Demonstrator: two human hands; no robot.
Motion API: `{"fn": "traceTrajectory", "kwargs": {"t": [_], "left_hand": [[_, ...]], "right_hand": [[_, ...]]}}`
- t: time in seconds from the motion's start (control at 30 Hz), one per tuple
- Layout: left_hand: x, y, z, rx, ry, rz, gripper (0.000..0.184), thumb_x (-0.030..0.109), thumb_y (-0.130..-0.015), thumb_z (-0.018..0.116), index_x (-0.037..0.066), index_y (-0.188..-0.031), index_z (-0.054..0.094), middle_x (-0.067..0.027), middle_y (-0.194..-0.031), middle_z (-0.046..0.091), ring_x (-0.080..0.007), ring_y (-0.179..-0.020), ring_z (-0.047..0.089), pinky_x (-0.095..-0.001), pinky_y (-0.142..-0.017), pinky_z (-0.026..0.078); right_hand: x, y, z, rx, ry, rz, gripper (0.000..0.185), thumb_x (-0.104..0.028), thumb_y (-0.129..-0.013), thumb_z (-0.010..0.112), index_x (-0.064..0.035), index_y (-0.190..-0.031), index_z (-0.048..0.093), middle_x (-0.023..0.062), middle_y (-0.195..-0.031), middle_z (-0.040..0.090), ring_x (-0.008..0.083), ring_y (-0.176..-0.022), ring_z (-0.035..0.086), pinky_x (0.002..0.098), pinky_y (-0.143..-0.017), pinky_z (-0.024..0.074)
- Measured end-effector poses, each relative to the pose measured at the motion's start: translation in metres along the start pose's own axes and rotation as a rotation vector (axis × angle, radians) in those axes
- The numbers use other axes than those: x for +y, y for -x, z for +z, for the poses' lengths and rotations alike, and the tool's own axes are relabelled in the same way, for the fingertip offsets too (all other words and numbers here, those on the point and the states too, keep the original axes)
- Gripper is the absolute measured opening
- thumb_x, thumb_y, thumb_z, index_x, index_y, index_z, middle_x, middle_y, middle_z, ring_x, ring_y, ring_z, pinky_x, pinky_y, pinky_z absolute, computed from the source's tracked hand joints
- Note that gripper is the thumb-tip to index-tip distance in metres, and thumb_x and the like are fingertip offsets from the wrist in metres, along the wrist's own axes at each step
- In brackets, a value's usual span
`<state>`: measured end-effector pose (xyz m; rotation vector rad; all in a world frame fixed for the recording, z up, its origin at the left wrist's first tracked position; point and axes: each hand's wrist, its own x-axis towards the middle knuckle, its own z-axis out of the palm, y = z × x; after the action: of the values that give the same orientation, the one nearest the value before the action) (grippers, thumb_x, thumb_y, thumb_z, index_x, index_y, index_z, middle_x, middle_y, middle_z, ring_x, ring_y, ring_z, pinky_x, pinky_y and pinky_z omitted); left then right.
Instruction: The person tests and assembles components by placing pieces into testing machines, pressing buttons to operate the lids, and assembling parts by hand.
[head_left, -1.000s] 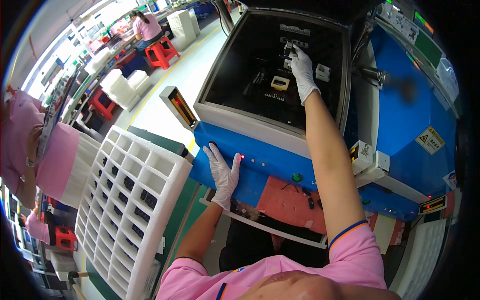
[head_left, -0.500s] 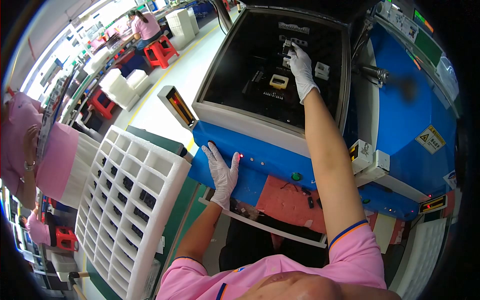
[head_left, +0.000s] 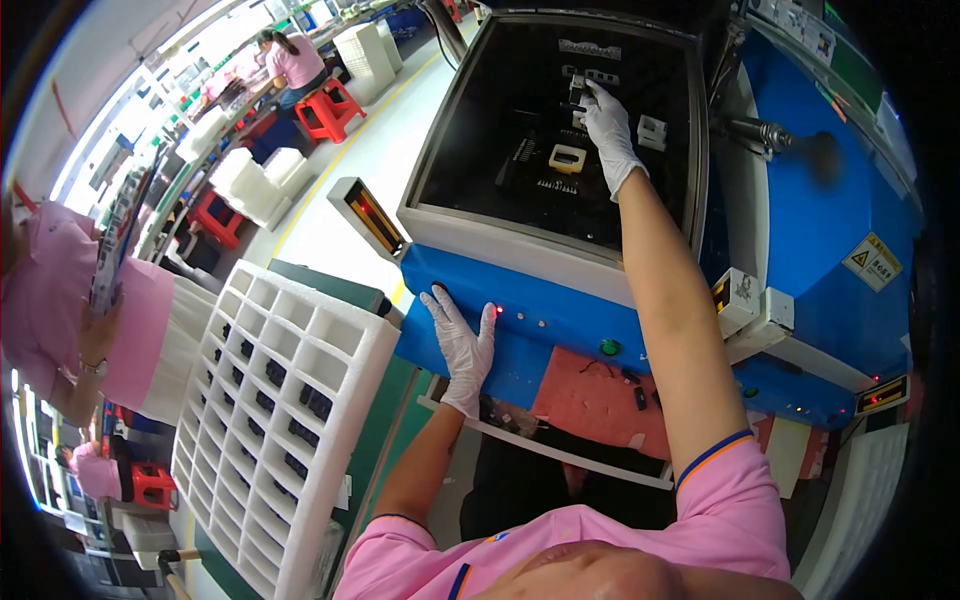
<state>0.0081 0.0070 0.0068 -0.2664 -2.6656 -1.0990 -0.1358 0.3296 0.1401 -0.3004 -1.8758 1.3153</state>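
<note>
My left hand (head_left: 462, 352), in a white glove, lies flat on the blue front panel (head_left: 520, 375) of a machine. Its fingers are spread, and the thumb is beside a small red light (head_left: 499, 310). Stretched out over the machine's framed black plate (head_left: 470, 150) is my right hand (head_left: 608, 125), gloved too. Its fingertips are bent together at a small metallic part (head_left: 578, 84) near the plate's far side; what they grip is too small to make out. A cream rectangular frame piece (head_left: 567, 158) and a white block (head_left: 652, 132) sit on the plate nearby.
A white foam tray (head_left: 340, 400) with many compartments, several holding black parts, stands at my left. A green button (head_left: 610, 347) is on the panel, above a pink mat (head_left: 590, 405). A person in pink (head_left: 110, 310) holds a tray at far left. Sensor posts (head_left: 368, 215) flank the plate.
The view has shifted slightly, moving the scene rightward. My hands keep nearly the same places on the panel and at the small part. The person at left has moved their hand and tray.
</note>
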Motion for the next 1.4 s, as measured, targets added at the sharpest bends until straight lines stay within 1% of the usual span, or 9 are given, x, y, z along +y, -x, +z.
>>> {"fn": "traceTrajectory", "kwargs": {"t": [0.1, 0.2, 0.33, 0.8, 0.93, 1.0, 1.17, 1.27, 1.4], "left_hand": [[0.002, 0.001, 0.002, -0.002, 0.001, -0.012, 0.09, 0.062, -0.083, 0.042, 0.007, -0.143, 0.002, -0.0249, -0.146, 0.001, -0.0414, -0.133, 0.012, -0.0437, -0.108, 0.018], [-0.003, 0.001, 0.006, 0.005, 0.005, -0.003, 0.09, 0.061, -0.083, 0.043, 0.007, -0.142, 0.002, -0.0252, -0.145, 0.001, -0.0415, -0.133, 0.012, -0.0437, -0.108, 0.018], [-0.003, 0.001, 0.004, 0.001, -0.004, 0.002, 0.09, 0.06, -0.083, 0.044, 0.006, -0.142, 0.002, -0.0257, -0.145, 0.001, -0.0417, -0.133, 0.013, -0.0436, -0.108, 0.019], [-0.001, 0.0, 0.002, 0.017, -0.002, 0.022, 0.087, 0.054, -0.085, 0.045, 0.005, -0.142, 0.003, -0.0266, -0.145, 0.002, -0.0423, -0.133, 0.012, -0.0433, -0.108, 0.018], [-0.002, 0.0, 0.002, 0.022, -0.023, 0.026, 0.088, 0.056, -0.085, 0.045, 0.005, -0.142, 0.003, -0.0265, -0.145, 0.002, -0.0422, -0.133, 0.013, -0.0431, -0.108, 0.018], [-0.006, 0.0, 0.004, 0.023, -0.042, 0.024, 0.09, 0.059, -0.083, 0.044, 0.004, -0.142, 0.003, -0.0277, -0.144, 0.001, -0.0435, -0.131, 0.017, -0.0431, -0.107, 0.021], [-0.002, 0.0, 0.005, 0.016, -0.035, 0.001, 0.092, 0.061, -0.083, 0.043, 0.004, -0.142, 0.003, -0.0275, -0.144, 0.001, -0.0441, -0.13, 0.02, -0.0434, -0.106, 0.022], [0.0, 0.0, 0.003, 0.02, -0.033, 0.003, 0.091, 0.061, -0.083, 0.043, 0.004, -0.142, 0.003, -0.0272, -0.145, 0.001, -0.044, -0.13, 0.021, -0.0434, -0.105, 0.023], [0.0, 0.001, 0.001, 0.009, -0.021, 0.006, 0.091, 0.061, -0.083, 0.043, 0.005, -0.142, 0.003, -0.027, -0.145, 0.0, -0.0438, -0.13, 0.021, -0.0434, -0.106, 0.023]], "right_hand": [[-0.005, -0.002, -0.003, -0.048, 0.063, -0.003, 0.034, -0.012, -0.09, 0.049, -0.0051, -0.123, 0.05, 0.0076, -0.092, 0.061, 0.0118, -0.062, 0.057, 0.0246, -0.059, 0.0493], [0.006, -0.006, 0.002, 0.002, -0.041, -0.01, 0.033, -0.016, -0.087, 0.054, -0.0094, -0.119, 0.055, 0.0104, -0.083, 0.065, 0.0147, -0.069, 0.063, 0.0279, -0.06, 0.0505], [0.014, -0.012, 0.003, 0.014, 0.051, -0.044, 0.033, -0.016, -0.087, 0.054, -0.0087, -0.119, 0.055, 0.0109, -0.084, 0.065, 0.0155, -0.071, 0.063, 0.0286, -0.061, 0.0507], [-0.001, -0.002, 0.001, 0.01, 0.029, -0.02, 0.033, -0.017, -0.087, 0.054, -0.0072, -0.118, 0.055, 0.0097, -0.085, 0.065, 0.0145, -0.071, 0.061, 0.0276, -0.064, 0.0492], [0.001, -0.001, 0.004, 0.011, 0.005, -0.036, 0.033, -0.017, -0.087, 0.054, -0.007, -0.118, 0.055, 0.0092, -0.084, 0.065, 0.014, -0.07, 0.06, 0.0273, -0.064, 0.0483], [0.001, -0.002, 0.003, 0.015, -0.034, -0.032, 0.033, -0.017, -0.087, 0.054, -0.0072, -0.118, 0.055, 0.0087, -0.083, 0.065, 0.014, -0.069, 0.06, 0.0275, -0.062, 0.0479], [-0.002, -0.003, 0.001, -0.001, 0.04, -0.041, 0.033, -0.017, -0.087, 0.054, -0.0082, -0.118, 0.055, 0.0081, -0.083, 0.065, 0.0141, -0.069, 0.059, 0.0276, -0.062, 0.0475], [-0.025, 0.008, -0.004, -0.034, 0.142, 0.056, 0.033, -0.016, -0.09, 0.048, -0.0074, -0.122, 0.052, 0.0089, -0.096, 0.062, 0.0134, -0.071, 0.059, 0.0252, -0.063, 0.0489], [-0.008, 0.0, -0.001, -0.036, 0.094, -0.025, 0.033, -0.015, -0.09, 0.049, -0.0077, -0.121, 0.053, 0.0089, -0.095, 0.063, 0.0129, -0.07, 0.059, 0.0253, -0.062, 0.0487]]}}
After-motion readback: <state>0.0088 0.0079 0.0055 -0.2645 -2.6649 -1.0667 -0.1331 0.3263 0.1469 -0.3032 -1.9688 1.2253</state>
